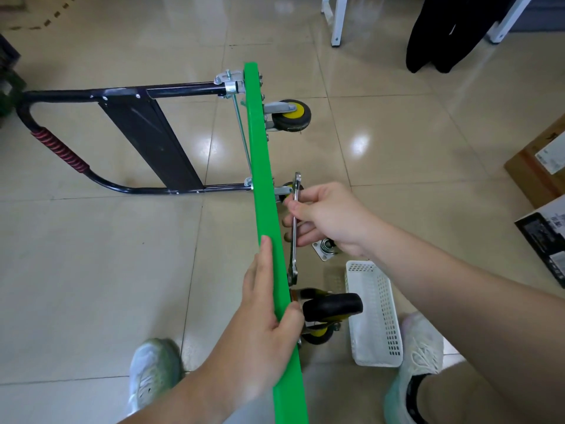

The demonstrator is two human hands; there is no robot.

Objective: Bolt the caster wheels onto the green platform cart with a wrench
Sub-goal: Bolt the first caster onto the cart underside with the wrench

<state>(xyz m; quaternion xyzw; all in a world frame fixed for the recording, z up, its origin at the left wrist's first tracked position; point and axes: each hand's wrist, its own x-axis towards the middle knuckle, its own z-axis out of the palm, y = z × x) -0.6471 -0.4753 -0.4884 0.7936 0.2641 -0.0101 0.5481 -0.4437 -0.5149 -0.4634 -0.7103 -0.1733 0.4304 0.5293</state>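
Looking down at the green platform cart, stood on its edge and running away from me. My left hand clasps its top edge, fingers flat on the left face, thumb hooked over the right. My right hand pinches the wrench mid-shaft; its long axis lies nearly parallel to the platform, just right of it. Its lower end hangs just above the near caster wheel (my right hand is the nearer one). Whether that end sits on a nut I cannot tell, because the platform's edge hides it. A loose caster lies half hidden behind my right hand.
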